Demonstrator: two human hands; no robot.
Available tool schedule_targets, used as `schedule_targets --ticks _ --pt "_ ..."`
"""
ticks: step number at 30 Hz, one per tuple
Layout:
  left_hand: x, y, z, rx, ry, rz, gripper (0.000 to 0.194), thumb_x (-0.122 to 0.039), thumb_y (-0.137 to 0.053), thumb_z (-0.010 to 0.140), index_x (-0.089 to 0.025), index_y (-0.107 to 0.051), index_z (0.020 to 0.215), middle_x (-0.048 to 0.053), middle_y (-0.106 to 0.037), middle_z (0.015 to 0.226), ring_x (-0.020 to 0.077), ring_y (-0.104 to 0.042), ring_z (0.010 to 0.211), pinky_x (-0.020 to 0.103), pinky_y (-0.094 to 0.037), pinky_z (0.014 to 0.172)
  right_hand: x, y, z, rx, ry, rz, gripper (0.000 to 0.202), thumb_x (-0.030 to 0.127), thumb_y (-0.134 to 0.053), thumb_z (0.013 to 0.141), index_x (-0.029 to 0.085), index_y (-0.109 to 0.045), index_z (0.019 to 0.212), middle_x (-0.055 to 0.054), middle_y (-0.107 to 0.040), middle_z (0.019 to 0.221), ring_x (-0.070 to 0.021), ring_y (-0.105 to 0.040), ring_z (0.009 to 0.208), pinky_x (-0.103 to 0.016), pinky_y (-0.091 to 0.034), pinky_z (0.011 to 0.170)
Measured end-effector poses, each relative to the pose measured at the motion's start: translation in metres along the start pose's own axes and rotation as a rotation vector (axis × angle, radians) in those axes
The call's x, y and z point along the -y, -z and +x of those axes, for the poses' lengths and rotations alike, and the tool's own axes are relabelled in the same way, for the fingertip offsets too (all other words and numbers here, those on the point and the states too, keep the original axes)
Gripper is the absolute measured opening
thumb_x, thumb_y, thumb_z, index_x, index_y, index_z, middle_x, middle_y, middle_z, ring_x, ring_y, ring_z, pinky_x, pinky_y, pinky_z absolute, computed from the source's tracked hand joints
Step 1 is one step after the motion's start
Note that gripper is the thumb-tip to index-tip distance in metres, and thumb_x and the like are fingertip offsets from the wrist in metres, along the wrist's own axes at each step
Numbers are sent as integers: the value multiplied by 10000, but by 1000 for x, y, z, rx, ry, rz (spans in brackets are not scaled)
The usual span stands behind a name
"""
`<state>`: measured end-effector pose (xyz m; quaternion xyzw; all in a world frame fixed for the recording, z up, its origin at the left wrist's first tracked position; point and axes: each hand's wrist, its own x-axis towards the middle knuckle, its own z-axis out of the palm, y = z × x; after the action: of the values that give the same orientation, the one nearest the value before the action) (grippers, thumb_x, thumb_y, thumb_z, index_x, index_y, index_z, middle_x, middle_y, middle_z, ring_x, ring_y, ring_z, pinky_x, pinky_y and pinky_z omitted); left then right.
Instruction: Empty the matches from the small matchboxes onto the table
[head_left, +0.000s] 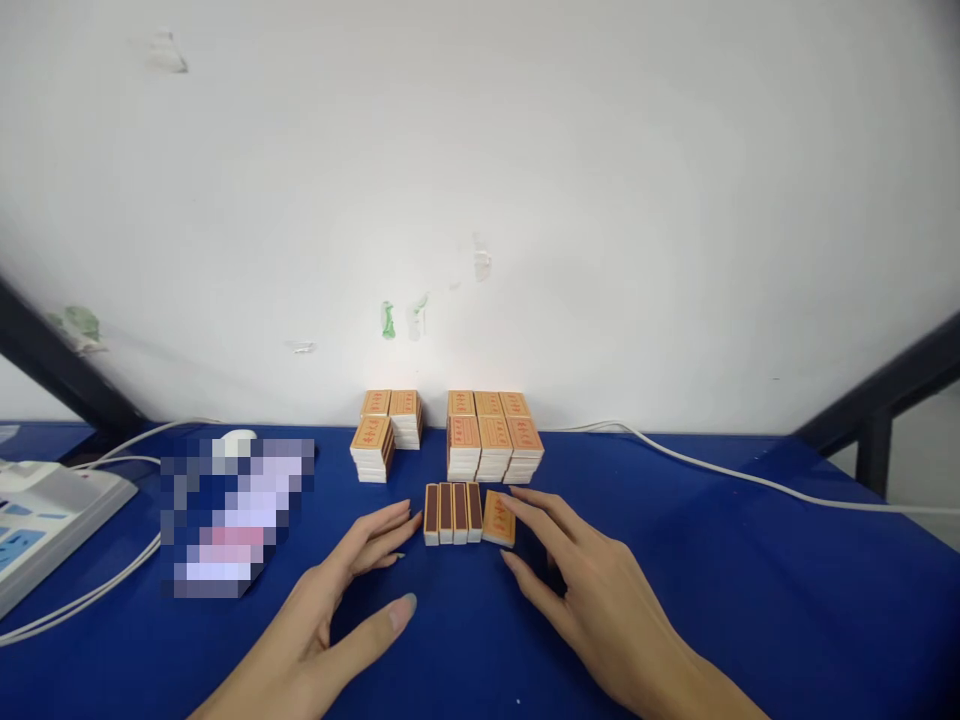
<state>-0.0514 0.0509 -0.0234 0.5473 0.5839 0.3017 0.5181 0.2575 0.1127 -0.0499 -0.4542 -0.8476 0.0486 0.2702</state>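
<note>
Four matchboxes [453, 514] stand on their long edges side by side, dark striking strips facing up. Right of them one matchbox [499, 518] lies flat and slightly turned, its orange label up. My right hand [585, 580] is beside that flat box, fingers apart, the index fingertip at its upper right and the thumb near its lower edge. My left hand [349, 580] is open at the row's left end, its fingertips close to the leftmost box; whether they touch it I cannot tell.
Behind are stacked matchboxes, a smaller group [373, 440] left and a larger block [493, 435] right, near the wall [637, 200]. A blurred object [244, 520], white cables [712, 465] and a white power strip [45, 530] lie on the blue table [750, 600].
</note>
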Motion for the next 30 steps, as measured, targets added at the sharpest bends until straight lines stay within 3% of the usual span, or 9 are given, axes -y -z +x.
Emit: schedule_targets --ticks 9,12,17,26,30 --pt "-2 3 -3 52 3 0 826 -647 -774 1008 -555 -401 1739 8 -466 1826 388 -312 1744 676 -359 1348 -3 -1 1 27 6 51 397 314 -507 1175 307 -590 1563 -103 -726 1524 -191 -810 785 -396 -748 731" --pt "-6 1 -6 72 32 -28 854 -676 -787 985 -577 -391 1735 -22 -430 1844 368 -266 1762 675 -298 1377 -4 -1 1 40 -1 79 398 293 -511 1173 316 -580 1564 -98 -721 1530 -174 -782 728 -399 -747 731" --pt "-18 -6 -11 -36 73 -103 849 -724 -836 910 -555 -512 1677 -36 -487 1810 352 -281 1758 646 -162 1428 -3 -3 2 51 -18 107 429 267 -522 1164 326 -554 1587 -103 -706 1553 -169 -770 708 -403 -746 726" --pt "-21 -8 -10 -56 67 -60 783 -744 -800 923 -551 -560 1643 -25 -539 1773 366 -360 1723 624 -309 1397 -3 0 5 68 -31 112 430 253 -544 1146 300 -561 1573 -105 -710 1531 -175 -769 732 -409 -743 735" --pt "-21 -12 -9 -130 40 7 749 -750 -792 919 -532 -601 1610 -3 -610 1710 390 -477 1645 550 -518 1261 -3 1 4 78 -39 105 446 238 -575 1132 298 -560 1574 -101 -697 1542 -169 -762 737 -419 -744 752"
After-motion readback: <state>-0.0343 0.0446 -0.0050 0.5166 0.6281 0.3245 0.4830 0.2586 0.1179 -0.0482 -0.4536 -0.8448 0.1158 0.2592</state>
